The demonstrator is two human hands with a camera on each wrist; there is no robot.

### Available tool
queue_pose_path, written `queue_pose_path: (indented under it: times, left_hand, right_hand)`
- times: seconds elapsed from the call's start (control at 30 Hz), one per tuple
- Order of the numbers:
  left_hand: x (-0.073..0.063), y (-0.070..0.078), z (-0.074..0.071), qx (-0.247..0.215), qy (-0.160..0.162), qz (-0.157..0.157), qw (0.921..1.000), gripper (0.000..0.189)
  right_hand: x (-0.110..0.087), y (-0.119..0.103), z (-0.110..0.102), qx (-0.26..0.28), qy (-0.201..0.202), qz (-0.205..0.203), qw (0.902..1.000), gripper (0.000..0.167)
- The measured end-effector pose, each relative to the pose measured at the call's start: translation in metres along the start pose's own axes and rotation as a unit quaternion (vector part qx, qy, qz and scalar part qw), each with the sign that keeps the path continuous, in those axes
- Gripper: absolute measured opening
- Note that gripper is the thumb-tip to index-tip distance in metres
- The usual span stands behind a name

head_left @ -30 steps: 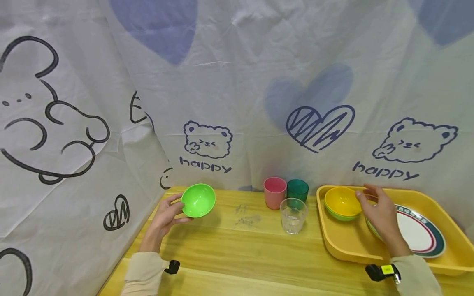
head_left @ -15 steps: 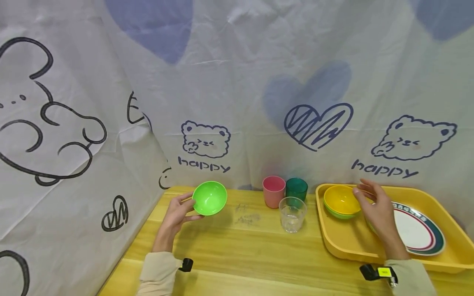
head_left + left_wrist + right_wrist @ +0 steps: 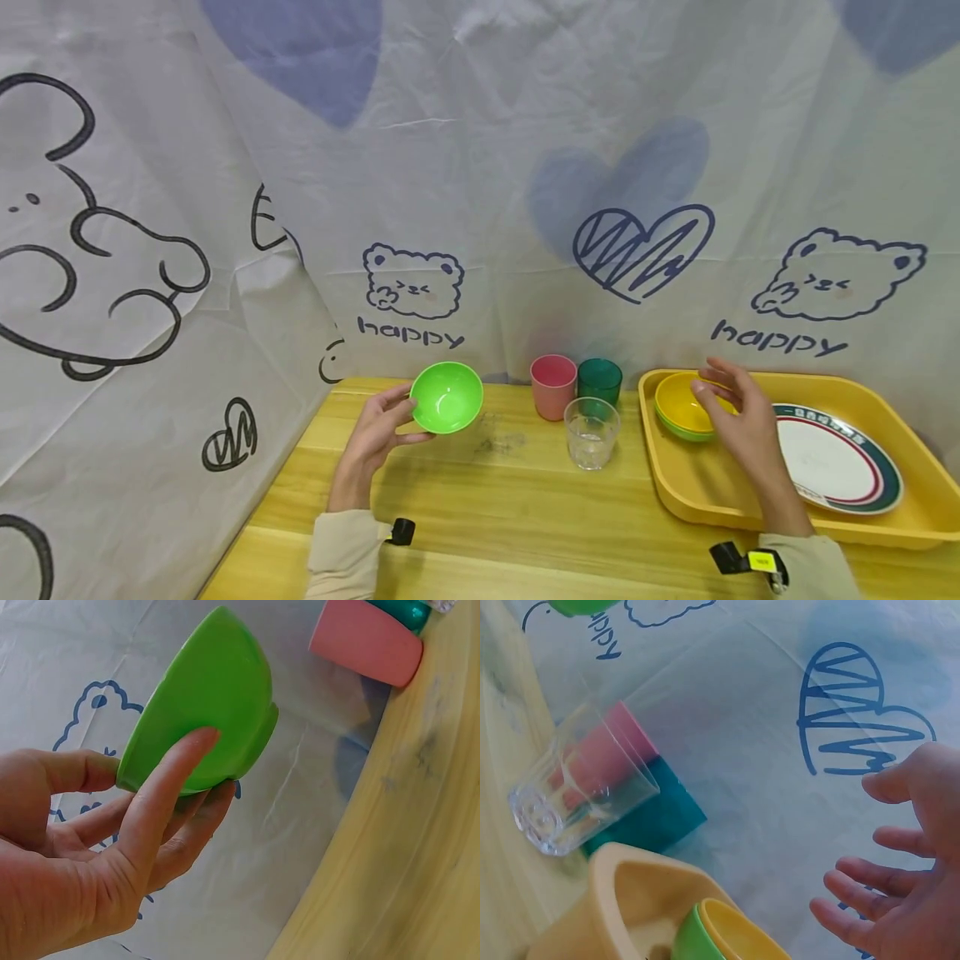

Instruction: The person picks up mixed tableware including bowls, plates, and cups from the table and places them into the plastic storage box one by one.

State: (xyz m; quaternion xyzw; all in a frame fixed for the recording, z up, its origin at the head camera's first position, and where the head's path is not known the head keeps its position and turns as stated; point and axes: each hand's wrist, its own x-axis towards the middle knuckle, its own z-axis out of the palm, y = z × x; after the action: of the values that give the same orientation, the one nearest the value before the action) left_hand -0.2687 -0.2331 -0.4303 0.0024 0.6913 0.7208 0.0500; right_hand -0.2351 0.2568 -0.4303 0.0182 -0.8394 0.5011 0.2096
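Observation:
In my left hand (image 3: pixel 378 433) a bright green bowl (image 3: pixel 447 398) is gripped by its side, thumb at the rim and fingers under it. It is held up over the table, its inside tilted toward the head camera. My right hand (image 3: pixel 738 417) holds nothing, its fingers spread and slightly bent. In the head view it overlaps the right side of a yellow bowl (image 3: pixel 681 402), which is nested in a green bowl (image 3: pixel 678 429). In the right wrist view, the fingers (image 3: pixel 855 892) stay apart from the nested bowls.
A yellow-orange tray (image 3: pixel 671 500) holds the nested bowls and a white oval plate (image 3: pixel 832 458) with a green-and-red rim. Left of the tray stand a pink cup (image 3: pixel 553 392), a teal cup (image 3: pixel 600 383) and a clear glass (image 3: pixel 592 437). A printed cloth (image 3: pixel 480 167) hangs behind the table.
My left hand has carried the green bowl to the right, toward the cups. My right hand has shifted slightly left over the nested bowls, uncovering more of the plate.

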Motion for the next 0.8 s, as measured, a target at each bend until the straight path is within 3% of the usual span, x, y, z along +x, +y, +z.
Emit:
queue_pose_path:
  times: [0.2, 0.6, 0.8]
  left_hand:
    - [0.000, -0.002, 0.007, -0.013, -0.009, -0.002, 0.9999, 0.043]
    - [-0.003, -0.002, 0.018, -0.027, -0.024, 0.003, 0.9993, 0.045]
    - [-0.007, -0.003, 0.026, -0.037, -0.033, -0.009, 0.9987, 0.047]
  right_hand:
    - [-0.005, -0.007, 0.007, 0.039, -0.012, -0.002, 0.9992, 0.056]
    - [-0.013, -0.015, 0.024, 0.060, -0.011, -0.008, 0.9981, 0.052]
    - [-0.019, -0.017, 0.032, 0.063, -0.039, 0.005, 0.9973, 0.055]
